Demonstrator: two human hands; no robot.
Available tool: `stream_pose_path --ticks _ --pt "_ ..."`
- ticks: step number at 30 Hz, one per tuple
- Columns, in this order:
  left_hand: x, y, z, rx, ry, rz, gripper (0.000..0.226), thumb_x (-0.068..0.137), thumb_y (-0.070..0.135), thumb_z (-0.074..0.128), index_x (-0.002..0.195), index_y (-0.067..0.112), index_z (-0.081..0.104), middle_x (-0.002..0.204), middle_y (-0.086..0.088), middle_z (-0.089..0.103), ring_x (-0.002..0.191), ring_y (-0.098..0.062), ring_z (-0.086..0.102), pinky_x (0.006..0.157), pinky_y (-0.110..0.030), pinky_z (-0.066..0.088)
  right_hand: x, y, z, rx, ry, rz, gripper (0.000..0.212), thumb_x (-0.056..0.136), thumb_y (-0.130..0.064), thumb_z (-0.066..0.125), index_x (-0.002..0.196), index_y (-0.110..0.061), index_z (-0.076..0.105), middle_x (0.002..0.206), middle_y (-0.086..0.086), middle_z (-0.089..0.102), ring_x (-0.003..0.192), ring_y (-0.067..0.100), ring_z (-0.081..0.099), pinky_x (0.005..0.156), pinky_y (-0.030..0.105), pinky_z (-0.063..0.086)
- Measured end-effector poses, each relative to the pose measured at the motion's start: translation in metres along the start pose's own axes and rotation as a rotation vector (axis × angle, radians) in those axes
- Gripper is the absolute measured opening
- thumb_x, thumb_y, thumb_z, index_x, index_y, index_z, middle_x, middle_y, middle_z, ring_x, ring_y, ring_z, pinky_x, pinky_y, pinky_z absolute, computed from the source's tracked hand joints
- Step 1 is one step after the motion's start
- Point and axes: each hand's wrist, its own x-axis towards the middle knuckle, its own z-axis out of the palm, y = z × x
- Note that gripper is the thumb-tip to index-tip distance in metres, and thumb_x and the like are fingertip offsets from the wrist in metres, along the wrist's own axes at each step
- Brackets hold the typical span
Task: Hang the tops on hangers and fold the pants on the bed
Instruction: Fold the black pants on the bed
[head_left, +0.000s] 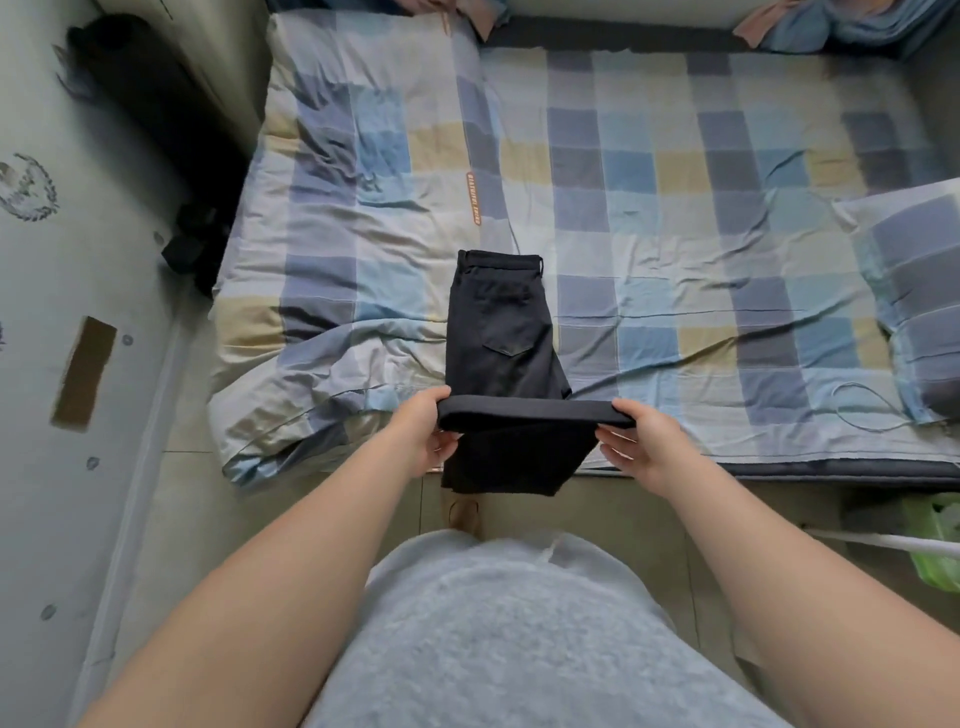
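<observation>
Black pants (498, 332) lie on the checked bed (675, 218), waistband toward the far side and a back pocket facing up. Their leg part is doubled into a fold raised at the bed's near edge, and the loose ends hang down below it over the floor. My left hand (423, 436) grips the left end of that fold, thumb on top. My right hand (636, 441) grips the right end the same way. No tops or hangers are in view.
A checked quilt (337, 218) is bunched over the bed's left half. A matching pillow (914, 291) lies at the right. Dark bags (156, 114) stand by the wall on the left. A green plastic bag (935, 540) sits on the floor at the right.
</observation>
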Motion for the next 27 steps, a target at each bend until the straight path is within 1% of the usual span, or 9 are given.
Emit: stream_pose_path --ticks 3,7,12,17,19,21,25,26,27 --pt "0.031 0.049 0.012 0.002 -0.015 -0.017 0.021 0.096 0.034 0.059 0.106 0.016 0.059 0.091 -0.006 0.062 0.072 -0.019 0.061 0.066 -0.029 0.052 0.028 -0.039 0.028 0.026 0.046 0.016 0.010 0.095 -0.027 0.064 0.098 -0.017 0.063 0.093 0.009 0.072 0.083 0.018 0.073 0.065 0.032 0.054" --pt "0.084 0.104 0.028 0.010 -0.025 -0.039 0.021 0.096 0.035 0.059 0.106 0.016 0.060 0.087 -0.005 0.061 0.070 -0.018 0.061 0.067 -0.029 0.050 0.079 -0.083 0.058 0.011 0.074 0.019 0.010 0.095 -0.028 0.063 0.099 -0.018 0.063 0.091 0.009 0.073 0.085 0.020 0.072 0.070 0.034 0.055" --pt "0.174 0.163 0.049 0.049 -0.019 -0.040 0.021 0.095 0.038 0.058 0.103 0.018 0.060 0.081 -0.003 0.063 0.073 -0.018 0.063 0.069 -0.031 0.048 0.167 -0.124 0.092 -0.028 0.068 0.007 0.010 0.096 -0.029 0.062 0.100 -0.019 0.061 0.088 0.009 0.073 0.085 0.021 0.072 0.068 0.035 0.054" --pt "0.274 0.203 0.071 0.148 0.030 -0.007 0.020 0.093 0.036 0.055 0.084 0.019 0.060 0.067 0.001 0.064 0.070 -0.016 0.064 0.063 -0.029 0.047 0.274 -0.149 0.120 -0.050 0.048 0.011 0.010 0.097 -0.031 0.060 0.095 -0.022 0.059 0.086 0.007 0.072 0.084 0.021 0.070 0.069 0.035 0.053" --pt "0.317 0.216 0.083 0.170 0.030 0.018 0.019 0.093 0.035 0.053 0.081 0.020 0.059 0.065 0.003 0.063 0.070 -0.015 0.064 0.064 -0.028 0.046 0.321 -0.159 0.130 -0.052 0.045 0.002 0.011 0.097 -0.033 0.058 0.094 -0.022 0.058 0.081 0.006 0.071 0.081 0.019 0.070 0.068 0.035 0.052" --pt "0.356 0.226 0.097 0.177 0.036 0.043 0.019 0.092 0.035 0.054 0.081 0.021 0.059 0.069 0.003 0.063 0.072 -0.014 0.065 0.066 -0.028 0.046 0.364 -0.166 0.138 -0.044 0.049 0.002 0.013 0.097 -0.035 0.056 0.095 -0.022 0.056 0.078 0.005 0.071 0.078 0.017 0.070 0.065 0.034 0.052" --pt "0.414 0.227 0.116 0.187 0.019 0.100 0.024 0.094 0.040 0.055 0.086 0.019 0.062 0.078 0.004 0.069 0.082 -0.014 0.068 0.075 -0.029 0.049 0.430 -0.170 0.150 0.020 0.013 0.013 0.020 0.098 -0.039 0.053 0.102 -0.019 0.057 0.091 0.007 0.072 0.086 0.019 0.071 0.067 0.034 0.052" --pt "0.423 0.224 0.117 0.192 -0.002 0.110 0.028 0.095 0.044 0.052 0.092 0.019 0.064 0.085 0.004 0.072 0.087 -0.013 0.069 0.077 -0.029 0.049 0.441 -0.168 0.154 0.052 -0.019 0.020 0.025 0.098 -0.039 0.053 0.105 -0.016 0.058 0.097 0.008 0.072 0.091 0.021 0.071 0.069 0.036 0.052" --pt "0.430 0.220 0.117 0.192 -0.031 0.124 0.035 0.097 0.048 0.049 0.103 0.019 0.066 0.096 0.005 0.073 0.093 -0.013 0.068 0.077 -0.029 0.048 0.450 -0.164 0.157 0.090 -0.058 0.026 0.030 0.099 -0.039 0.053 0.110 -0.011 0.058 0.103 0.009 0.071 0.096 0.023 0.069 0.071 0.038 0.053"
